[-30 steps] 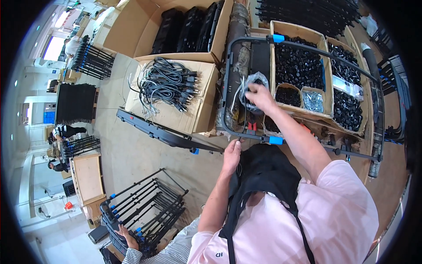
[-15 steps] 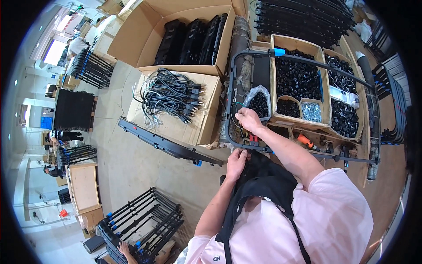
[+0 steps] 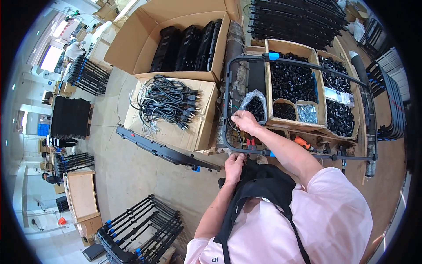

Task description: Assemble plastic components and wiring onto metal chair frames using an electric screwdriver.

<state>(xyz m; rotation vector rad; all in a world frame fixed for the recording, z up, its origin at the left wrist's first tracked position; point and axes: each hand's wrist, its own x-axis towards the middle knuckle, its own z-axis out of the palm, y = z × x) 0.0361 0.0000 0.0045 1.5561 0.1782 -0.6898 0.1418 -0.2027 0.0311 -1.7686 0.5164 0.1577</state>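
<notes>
A black tubular metal frame (image 3: 307, 64) with blue caps lies over the workbench. My left hand (image 3: 234, 164) grips the frame's near rail at its lower left corner. My right hand (image 3: 244, 121) is closed on something small just inside the frame's left side; what it pinches is too small to tell. Right behind that hand sits a clear plastic bag (image 3: 255, 103) of small black parts. Red-handled pliers (image 3: 250, 142) lie on the bench just below my right hand.
Wooden trays of black parts (image 3: 292, 81) and a small box of screws (image 3: 307, 112) sit under the frame. A carton with black power cables (image 3: 169, 103) stands to the left, and a long black panel (image 3: 162, 152) leans on the floor. More stacked frames (image 3: 140, 226) lie lower left.
My right hand pulled back from the bag of parts toward the frame's left side. My left hand stayed on the near rail. The view shifted slightly.
</notes>
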